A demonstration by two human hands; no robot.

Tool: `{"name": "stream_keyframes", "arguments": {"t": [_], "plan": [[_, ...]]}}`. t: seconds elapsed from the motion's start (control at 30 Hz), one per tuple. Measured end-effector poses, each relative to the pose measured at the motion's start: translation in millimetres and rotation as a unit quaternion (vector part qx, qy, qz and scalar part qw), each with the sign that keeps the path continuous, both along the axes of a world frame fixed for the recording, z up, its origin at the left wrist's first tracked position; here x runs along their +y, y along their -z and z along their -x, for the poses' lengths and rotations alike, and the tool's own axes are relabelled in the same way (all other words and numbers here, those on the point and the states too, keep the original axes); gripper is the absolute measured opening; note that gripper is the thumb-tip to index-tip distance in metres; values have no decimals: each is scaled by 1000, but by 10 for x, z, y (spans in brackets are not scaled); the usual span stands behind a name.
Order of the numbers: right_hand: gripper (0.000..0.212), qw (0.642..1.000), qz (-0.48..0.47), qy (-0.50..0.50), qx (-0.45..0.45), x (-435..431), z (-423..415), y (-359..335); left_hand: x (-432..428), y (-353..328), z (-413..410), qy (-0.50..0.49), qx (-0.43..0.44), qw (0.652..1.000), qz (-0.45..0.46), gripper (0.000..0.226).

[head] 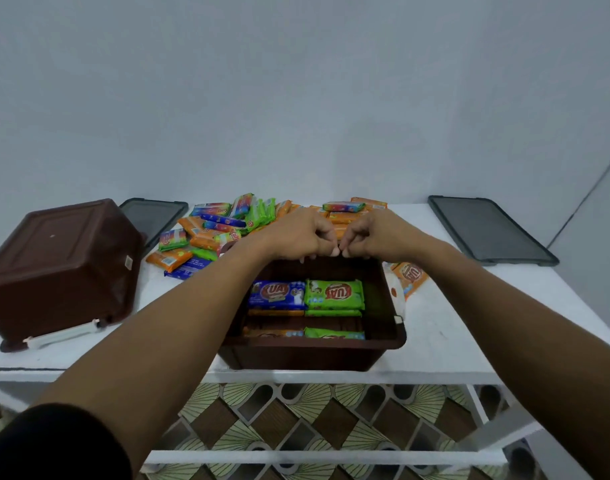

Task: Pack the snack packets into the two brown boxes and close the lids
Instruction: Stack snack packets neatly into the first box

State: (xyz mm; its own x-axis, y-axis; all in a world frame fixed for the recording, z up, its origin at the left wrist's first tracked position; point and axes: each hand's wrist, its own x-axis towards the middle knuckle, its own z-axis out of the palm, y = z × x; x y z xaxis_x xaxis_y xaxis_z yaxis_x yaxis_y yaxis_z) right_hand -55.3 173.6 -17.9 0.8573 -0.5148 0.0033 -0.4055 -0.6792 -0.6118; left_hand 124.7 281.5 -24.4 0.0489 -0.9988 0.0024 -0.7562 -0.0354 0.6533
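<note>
An open brown box (314, 346) stands at the table's front edge. Inside it lie a blue packet (277, 294) and a green packet (334, 293) on top of more orange and green ones. My left hand (296, 237) and my right hand (373, 235) hover side by side over the box's far rim, fingers curled, fingertips nearly meeting. No packet shows in either hand. A second brown box (61, 265) lies tipped over, bottom up, at the left. Behind my hands is a loose pile of snack packets (224, 223).
Two dark lids lie flat on the white table, one (154, 220) behind the tipped box and one (490, 230) at the far right. An orange packet (409, 275) lies just right of the open box. A wall stands close behind the table.
</note>
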Motion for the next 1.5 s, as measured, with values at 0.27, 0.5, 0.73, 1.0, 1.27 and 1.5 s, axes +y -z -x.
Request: {"name": "stream_keyframes", "arguments": {"t": [0.27, 0.5, 0.73, 1.0, 1.27, 1.5], "plan": [[7, 999, 43, 31, 5, -731, 283, -70, -773, -106, 268, -6, -46, 999, 28, 3], [9, 995, 72, 6, 68, -1264, 436, 35, -1359, 11, 481, -3, -56, 998, -8, 6], [30, 979, 107, -24, 173, -1676, 490, 303, -1777, 244, 615, -7, -125, 989, -80, 15], [45, 975, 119, -21, 188, -2126, 523, 590, -2163, 444, 608, -111, -203, 968, -100, 12], [51, 982, 117, -4, 151, -2415, 262, 758, -2387, 483, 260, -215, -274, 929, -124, 23], [41, 982, 122, -56, 130, -2505, -93, 868, -2387, 686, 29, -195, -302, 895, -264, 50]]}}
